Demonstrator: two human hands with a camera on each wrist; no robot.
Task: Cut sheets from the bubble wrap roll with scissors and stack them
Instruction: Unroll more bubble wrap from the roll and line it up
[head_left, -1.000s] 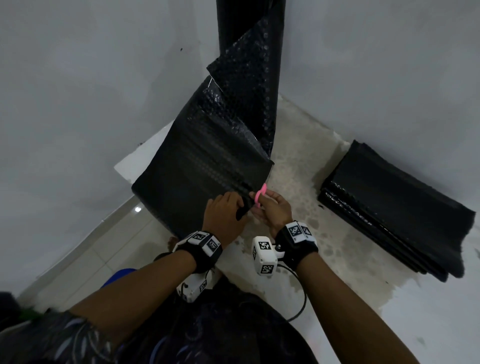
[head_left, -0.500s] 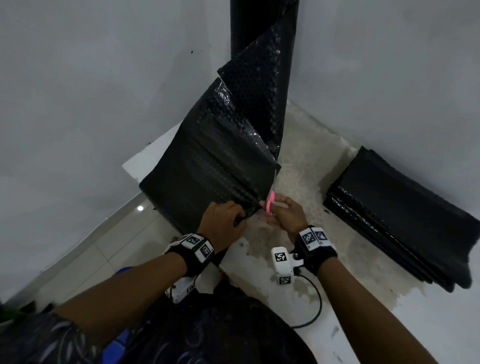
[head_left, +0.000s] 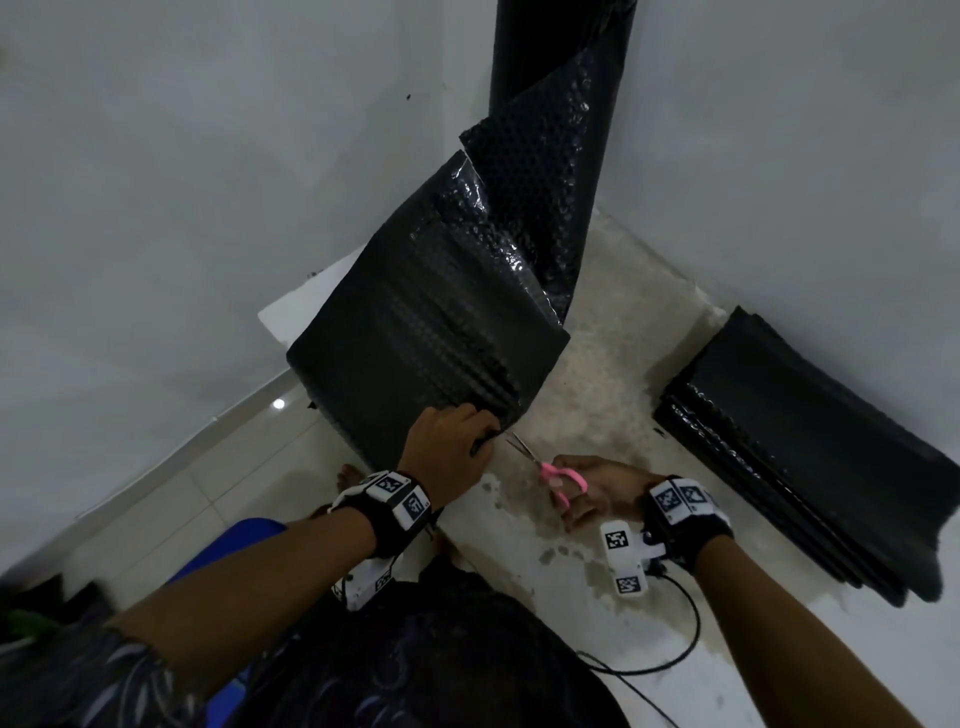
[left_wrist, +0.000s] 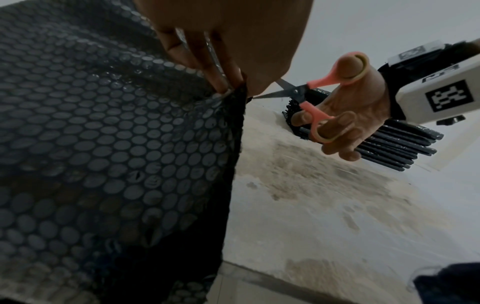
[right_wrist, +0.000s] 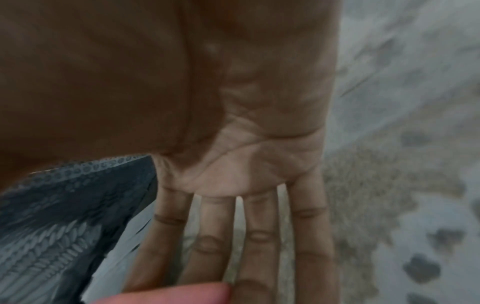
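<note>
The black bubble wrap roll (head_left: 561, 78) stands upright in the wall corner. A length of its sheet (head_left: 426, 353) hangs out toward me. My left hand (head_left: 480, 439) pinches the sheet's lower right corner between curled fingers (left_wrist: 221, 80). My right hand (head_left: 566, 493) holds the pink-handled scissors (head_left: 556, 475), thumb and fingers through the loops. The blades (left_wrist: 280, 91) are apart and point at the pinched corner, their tips just short of it. A stack of cut black sheets (head_left: 789, 447) lies on the floor to the right.
White walls meet behind the roll. Under the hands is a stained concrete floor patch (head_left: 597, 395), with pale tiles (head_left: 218, 467) to the left. A bare foot (head_left: 350, 475) and something blue (head_left: 228, 551) sit near my left wrist. A black cable (head_left: 680, 644) trails from the right wrist camera.
My right hand has drawn the scissors back from the sheet's edge toward me and to the right, and the blades now show apart. The left hand keeps its hold on the sheet.
</note>
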